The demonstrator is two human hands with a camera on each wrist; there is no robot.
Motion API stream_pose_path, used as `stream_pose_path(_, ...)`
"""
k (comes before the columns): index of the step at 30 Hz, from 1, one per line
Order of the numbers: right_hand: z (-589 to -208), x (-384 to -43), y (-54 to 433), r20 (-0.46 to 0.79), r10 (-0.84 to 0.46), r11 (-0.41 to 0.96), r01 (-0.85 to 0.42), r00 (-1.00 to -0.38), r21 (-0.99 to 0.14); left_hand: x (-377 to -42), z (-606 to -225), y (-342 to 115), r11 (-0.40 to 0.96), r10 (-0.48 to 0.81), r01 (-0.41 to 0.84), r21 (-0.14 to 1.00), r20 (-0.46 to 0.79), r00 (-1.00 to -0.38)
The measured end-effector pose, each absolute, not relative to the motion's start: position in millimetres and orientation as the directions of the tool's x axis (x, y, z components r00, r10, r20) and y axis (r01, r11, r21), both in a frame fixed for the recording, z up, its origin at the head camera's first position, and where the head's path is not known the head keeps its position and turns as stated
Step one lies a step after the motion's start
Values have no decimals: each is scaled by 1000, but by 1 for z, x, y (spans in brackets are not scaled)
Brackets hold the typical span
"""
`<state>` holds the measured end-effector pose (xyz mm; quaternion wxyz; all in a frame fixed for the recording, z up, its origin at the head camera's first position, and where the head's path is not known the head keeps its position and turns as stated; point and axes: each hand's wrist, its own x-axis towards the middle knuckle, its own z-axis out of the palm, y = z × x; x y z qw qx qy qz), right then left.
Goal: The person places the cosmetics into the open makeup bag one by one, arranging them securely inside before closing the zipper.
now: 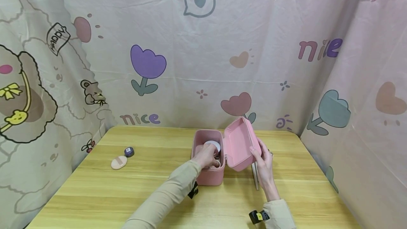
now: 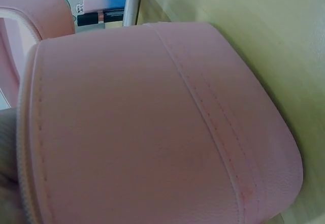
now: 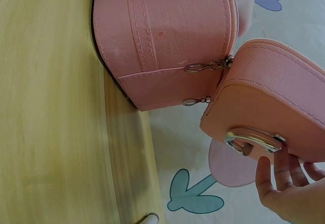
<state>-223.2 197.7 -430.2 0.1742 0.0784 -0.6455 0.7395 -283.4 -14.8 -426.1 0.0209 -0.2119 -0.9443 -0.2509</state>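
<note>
A pink zippered cosmetic case stands on the table with its lid swung out to the right. My left hand reaches down into the case, beside a round white item. Its fingertips are partly hidden, so I cannot tell what they hold. My right hand grips the lid's outer edge, thumb on the rim and fingers behind. In the right wrist view, that hand's fingers touch the lid's top beside a metal-ringed handle. The left wrist view shows mostly the case's side.
An oval powder puff and a small dark purple jar lie at the table's left. Slim pale sticks lie beneath the lid. A black tube and a pink-blue tube are beyond the case. A patterned curtain hangs behind.
</note>
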Motion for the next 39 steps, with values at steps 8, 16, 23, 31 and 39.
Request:
stream_pose_path(8, -431, -225, 198, 338, 161, -109, -357, -927, -928, -282, -425, -16, 787, 381, 396, 474, 131, -915)
stream_pose_path(16, -431, -224, 198, 320, 155, -102, -337, -935, -936, -283, -424, -25, 721, 362, 412, 557, 204, -910)
stream_pose_path(23, -430, -223, 198, 328, 151, -105, -345, -933, -933, -292, -424, -37, 441, 282, 460, 771, 368, -886)
stream_pose_path(31, -432, -224, 199, 311, 148, -107, -328, -939, -939, -300, -415, -68, 334, 27, 480, 811, 501, -865)
stream_pose_path(39, -432, -223, 199, 314, 145, -102, -330, -938, -939, -308, -412, -127, 317, -208, 402, 859, 476, -854)
